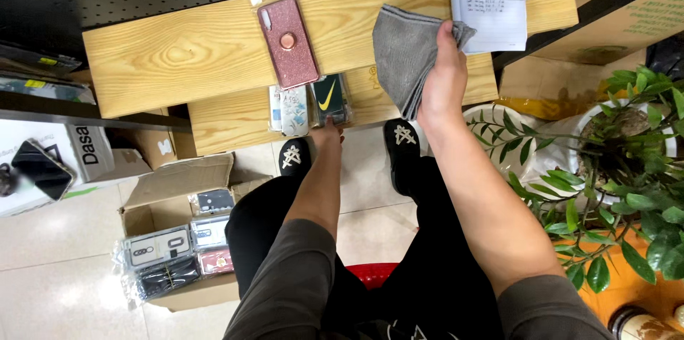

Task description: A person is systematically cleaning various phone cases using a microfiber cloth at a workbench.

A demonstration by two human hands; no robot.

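While a grey cloth (407, 55) is gripped in the right hand (443, 80) over the wooden shelf (178, 55), a dark phone case (330, 99) is touched by the left hand (328, 130), so picking comes next, probably.

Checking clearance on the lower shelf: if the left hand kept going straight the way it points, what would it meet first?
Likely the dark phone case on the lower wooden shelf; the left hand already seems to reach its near edge, though depth is unclear.
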